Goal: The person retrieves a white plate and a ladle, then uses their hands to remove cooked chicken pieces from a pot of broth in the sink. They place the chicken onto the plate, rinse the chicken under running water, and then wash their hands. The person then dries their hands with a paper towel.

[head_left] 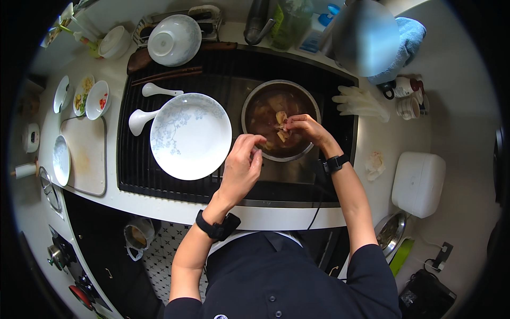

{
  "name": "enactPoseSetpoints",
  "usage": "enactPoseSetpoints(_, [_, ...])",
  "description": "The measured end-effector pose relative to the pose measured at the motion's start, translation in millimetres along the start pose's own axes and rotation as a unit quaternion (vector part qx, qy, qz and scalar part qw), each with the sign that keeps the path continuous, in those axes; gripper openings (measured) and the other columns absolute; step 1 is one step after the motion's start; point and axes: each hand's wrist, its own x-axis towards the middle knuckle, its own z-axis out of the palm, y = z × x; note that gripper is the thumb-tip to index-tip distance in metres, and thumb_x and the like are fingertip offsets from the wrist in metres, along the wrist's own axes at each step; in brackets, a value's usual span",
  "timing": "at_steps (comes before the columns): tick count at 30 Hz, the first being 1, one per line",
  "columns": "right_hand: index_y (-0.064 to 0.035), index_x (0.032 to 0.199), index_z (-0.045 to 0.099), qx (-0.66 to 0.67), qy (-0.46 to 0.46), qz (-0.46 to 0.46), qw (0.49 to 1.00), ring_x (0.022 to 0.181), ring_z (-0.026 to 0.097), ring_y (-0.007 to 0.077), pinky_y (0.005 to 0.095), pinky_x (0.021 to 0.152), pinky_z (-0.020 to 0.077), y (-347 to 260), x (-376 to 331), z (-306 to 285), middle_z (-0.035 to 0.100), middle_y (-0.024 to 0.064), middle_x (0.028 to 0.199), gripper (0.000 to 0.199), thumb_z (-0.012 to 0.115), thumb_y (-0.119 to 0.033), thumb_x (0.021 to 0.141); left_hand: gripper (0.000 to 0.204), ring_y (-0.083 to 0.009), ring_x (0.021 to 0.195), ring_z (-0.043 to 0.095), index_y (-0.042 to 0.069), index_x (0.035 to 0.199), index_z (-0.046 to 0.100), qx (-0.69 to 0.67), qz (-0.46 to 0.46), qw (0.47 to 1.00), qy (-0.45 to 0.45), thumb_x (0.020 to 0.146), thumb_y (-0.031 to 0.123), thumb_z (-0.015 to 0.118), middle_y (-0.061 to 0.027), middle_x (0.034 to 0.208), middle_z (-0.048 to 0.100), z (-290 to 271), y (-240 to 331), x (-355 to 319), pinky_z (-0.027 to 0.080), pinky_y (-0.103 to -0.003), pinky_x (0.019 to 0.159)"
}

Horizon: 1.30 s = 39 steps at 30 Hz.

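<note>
At the far left of the white counter, around nine o'clock, lie a pale rectangular cutting board and, above it, three small white condiment dishes with bits of chopped yellow, green and red garnish. Moving right onto the black ribbed stove grate, two white ceramic soup spoons rest at the ten o'clock side of a wide, shallow white plate with a pale blue floral pattern, which holds no food so far; a matching white bowl sits at eleven o'clock on a rack. Just right of the plate, near the centre, the left hand hovers at the near rim of the pot, fingers curled and thumb pinched to forefinger; whether anything small is caught between them cannot be told. The round stainless steel pot of dark brown broth with pale food chunks stands at about one o'clock from centre. Over it the right hand is closed around a few pale pieces, held just above the liquid. Judging by the bare plate and full pot, the handling of the food looks well underway but serving is not yet begun. Further right, at three o'clock, lie white rubber gloves and a white rectangular container.
</note>
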Motion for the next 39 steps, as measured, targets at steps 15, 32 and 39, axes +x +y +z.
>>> enactPoseSetpoints(15, [-0.0048, 0.096, 0.069, -0.390, -0.016, -0.127, 0.912, 0.088, 0.058, 0.0225, 0.0382, 0.086, 0.0460, -12, -6, 22, 0.067, 0.0082, 0.086, 0.012, 0.066, -0.015, 0.091, 0.020, -0.0412, 0.116, 0.051, 0.004, 0.111, 0.065, 0.201, 0.026, 0.971, -0.128, 0.093, 0.011, 0.060, -0.0171, 0.126, 0.056, 72, -91, 47, 0.046, -0.046, 0.099])
enactPoseSetpoints(32, [-0.0060, 0.135, 0.055, -0.461, 0.201, -0.034, 0.864, 0.139, 0.036, 0.0445, 0.0505, 0.116, 0.0334, 56, 40, -36, 0.052, 0.0254, 0.139, 0.052, 0.057, -0.007, 0.083, 0.014, -0.0283, 0.098, 0.069, 0.007, 0.104, 0.052, -0.355, -0.357, 0.862, -0.056, 0.101, 0.020, 0.046, -0.0114, 0.101, 0.063, 34, -56, 54, 0.060, -0.039, 0.076])
enactPoseSetpoints(39, [-0.0090, 0.150, 0.041, -0.476, 0.158, 0.119, 0.857, 0.143, 0.038, 0.0330, 0.0441, 0.115, 0.0363, 78, 62, -11, 0.044, 0.0220, 0.150, 0.056, 0.036, -0.037, 0.102, 0.039, -0.0307, 0.104, 0.069, 0.002, 0.130, 0.038, -0.339, -0.329, 0.880, -0.041, 0.096, 0.008, 0.057, -0.0163, 0.104, 0.064, 36, -48, 52, 0.059, -0.037, 0.084])
